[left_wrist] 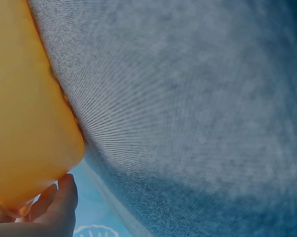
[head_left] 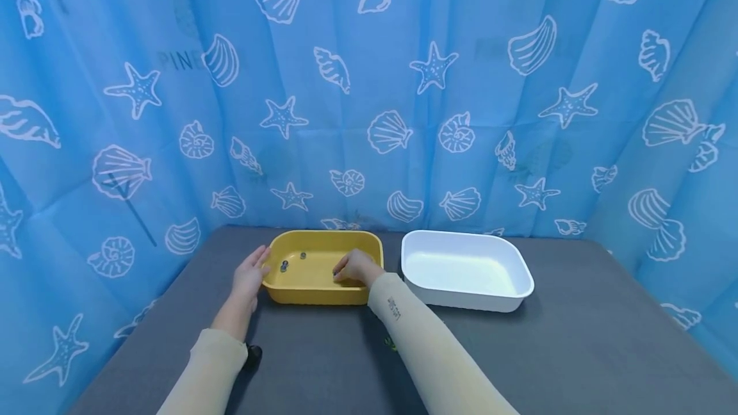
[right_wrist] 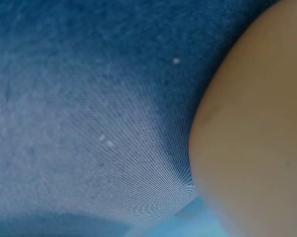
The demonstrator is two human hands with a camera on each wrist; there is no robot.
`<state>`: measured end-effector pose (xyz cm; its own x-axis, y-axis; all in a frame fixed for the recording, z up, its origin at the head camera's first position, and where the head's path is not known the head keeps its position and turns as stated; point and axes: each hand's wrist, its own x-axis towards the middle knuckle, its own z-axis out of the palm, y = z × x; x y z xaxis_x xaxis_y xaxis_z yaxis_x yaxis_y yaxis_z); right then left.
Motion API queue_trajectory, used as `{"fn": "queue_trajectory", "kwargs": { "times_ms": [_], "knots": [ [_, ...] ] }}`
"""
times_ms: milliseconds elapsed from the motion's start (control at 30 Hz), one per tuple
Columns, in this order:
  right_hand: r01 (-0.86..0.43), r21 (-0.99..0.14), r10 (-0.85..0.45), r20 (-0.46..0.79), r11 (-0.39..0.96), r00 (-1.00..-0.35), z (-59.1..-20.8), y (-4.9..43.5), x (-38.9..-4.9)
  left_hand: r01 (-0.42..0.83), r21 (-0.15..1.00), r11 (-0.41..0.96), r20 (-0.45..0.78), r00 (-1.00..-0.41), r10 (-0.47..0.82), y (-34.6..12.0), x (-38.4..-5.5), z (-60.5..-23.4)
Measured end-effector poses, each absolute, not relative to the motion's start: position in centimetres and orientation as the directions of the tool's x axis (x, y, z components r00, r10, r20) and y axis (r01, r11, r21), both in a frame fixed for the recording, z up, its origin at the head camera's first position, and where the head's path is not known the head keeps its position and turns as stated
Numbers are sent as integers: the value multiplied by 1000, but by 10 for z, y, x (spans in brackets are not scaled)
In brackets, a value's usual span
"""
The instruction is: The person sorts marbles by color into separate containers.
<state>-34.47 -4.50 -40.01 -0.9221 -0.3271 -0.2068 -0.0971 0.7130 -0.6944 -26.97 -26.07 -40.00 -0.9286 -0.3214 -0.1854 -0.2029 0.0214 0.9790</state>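
A yellow tray stands on the dark cloth-covered table. My left hand holds its left end, and in the left wrist view the fingers meet the tray's corner at the rim. Inside the tray, toward its right side, my right hand reaches down with fingertips pinched at a small dark piece, mostly covered by the fingers. Two spots of small grey, shiny pieces lie on the tray floor, one grey piece farther back and another grey piece nearer the left wall; their kind is too small to tell.
A white tray stands just right of the yellow one. Behind both hangs a blue curtain with white shell prints. Wrist-camera gear, a black piece, shows beside the left sleeve. The grey tablecloth extends to the right.
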Motion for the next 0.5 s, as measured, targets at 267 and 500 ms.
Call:
{"fn": "queue_trajectory", "kwargs": {
  "times_ms": [267, 500],
  "knots": [
    [-68, -792, -337, -179, 607, -924, -401, -41, -346, -198, 979, 35, -178, -934, -308, -258, -269, -400],
    [-192, -836, -348, 2, 513, -938, -393, -37, -344, -196, 979, 55, -169, -935, -312, -258, -268, -401]
  ]
}}
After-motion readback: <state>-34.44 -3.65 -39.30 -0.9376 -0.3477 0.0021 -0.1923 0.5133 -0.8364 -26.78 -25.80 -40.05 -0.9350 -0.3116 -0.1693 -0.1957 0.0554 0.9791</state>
